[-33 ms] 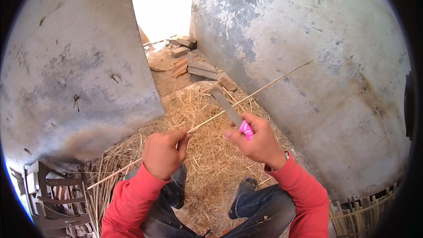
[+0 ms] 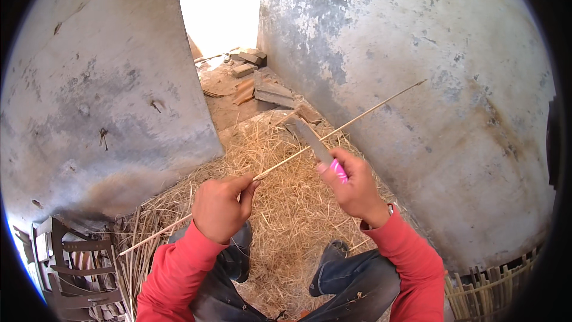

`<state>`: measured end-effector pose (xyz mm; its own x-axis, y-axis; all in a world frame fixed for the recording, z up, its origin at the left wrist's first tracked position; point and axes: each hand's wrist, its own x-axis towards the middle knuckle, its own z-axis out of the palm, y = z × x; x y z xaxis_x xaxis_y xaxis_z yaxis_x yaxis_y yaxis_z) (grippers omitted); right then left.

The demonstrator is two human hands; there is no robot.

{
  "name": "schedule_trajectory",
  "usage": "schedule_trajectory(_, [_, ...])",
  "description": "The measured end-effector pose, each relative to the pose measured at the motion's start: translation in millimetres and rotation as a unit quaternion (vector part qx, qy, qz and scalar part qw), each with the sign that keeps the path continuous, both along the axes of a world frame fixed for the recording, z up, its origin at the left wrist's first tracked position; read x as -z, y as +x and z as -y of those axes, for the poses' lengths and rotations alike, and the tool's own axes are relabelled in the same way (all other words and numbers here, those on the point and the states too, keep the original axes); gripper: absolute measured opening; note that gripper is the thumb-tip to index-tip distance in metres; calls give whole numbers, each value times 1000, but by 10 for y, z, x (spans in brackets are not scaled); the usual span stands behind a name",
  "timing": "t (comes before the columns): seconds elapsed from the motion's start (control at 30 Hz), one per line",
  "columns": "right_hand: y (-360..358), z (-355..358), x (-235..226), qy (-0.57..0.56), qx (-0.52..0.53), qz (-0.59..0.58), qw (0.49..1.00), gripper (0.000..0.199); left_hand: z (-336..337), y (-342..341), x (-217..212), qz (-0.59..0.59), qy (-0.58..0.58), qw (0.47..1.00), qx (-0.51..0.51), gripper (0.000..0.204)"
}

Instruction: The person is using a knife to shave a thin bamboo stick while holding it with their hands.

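Note:
My left hand [image 2: 220, 209] is closed around a long thin bamboo stick [image 2: 369, 112]. The stick runs from the lower left, past my left knee, up to the right in front of the wall. My right hand [image 2: 356, 189] grips a knife by its pink handle [image 2: 338, 170]. Its grey blade [image 2: 310, 137] points up and left and lies across the stick, just right of my left hand. Both sleeves are red. My knees, in blue jeans, show below the hands.
Pale straw-like shavings [image 2: 286, 214] cover the ground between two grey plastered walls [image 2: 101, 101]. Bricks and boards [image 2: 262, 86] lie in the sunlit gap behind. A woven bamboo frame [image 2: 65, 268] stands at the lower left, and bamboo slats [image 2: 488, 292] at the lower right.

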<state>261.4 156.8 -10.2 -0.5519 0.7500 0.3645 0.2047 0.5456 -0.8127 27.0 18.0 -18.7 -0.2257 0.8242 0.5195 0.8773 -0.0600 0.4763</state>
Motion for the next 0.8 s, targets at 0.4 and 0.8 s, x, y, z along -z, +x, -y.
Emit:
schedule_trajectory(0.4, [66, -274, 79, 93, 141, -91, 981, 48, 20, 146, -73, 12, 62, 997, 44, 11])
schedule_trajectory(0.8, [-391, 267, 105, 133, 1, -62, 989, 50, -56, 267, -69, 46, 59, 997, 32, 10])
